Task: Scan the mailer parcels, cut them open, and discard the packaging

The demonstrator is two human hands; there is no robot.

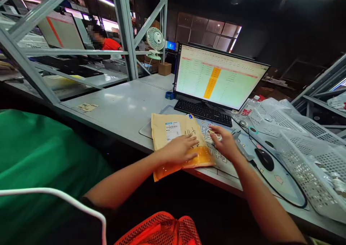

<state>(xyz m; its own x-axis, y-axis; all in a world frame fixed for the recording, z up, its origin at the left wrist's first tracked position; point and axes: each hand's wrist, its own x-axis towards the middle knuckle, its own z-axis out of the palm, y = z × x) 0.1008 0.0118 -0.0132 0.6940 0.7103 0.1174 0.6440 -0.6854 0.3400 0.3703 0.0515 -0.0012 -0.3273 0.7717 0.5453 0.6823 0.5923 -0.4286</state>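
A tan padded envelope (162, 133) lies at the front edge of the desk, with its lower end sticking out past the edge. It bears a white barcode label (173, 130), handwriting and a band of shiny orange-looking tape along the bottom. My left hand (180, 149) rests flat on the envelope, fingers stretched toward the right. Just right of the envelope, my right hand (224, 140) hovers over the patterned desk mat (279, 165), fingers apart and nothing in them. A grey handheld device (242, 144), partly hidden, lies beside my right wrist.
Behind the envelope stand a black keyboard (202, 111) and a monitor (216, 79). To the right are a mouse (264, 159), its cable and white perforated baskets (305, 169). A metal frame (125, 32) rises at left; beyond it sits a person in red (110, 44).
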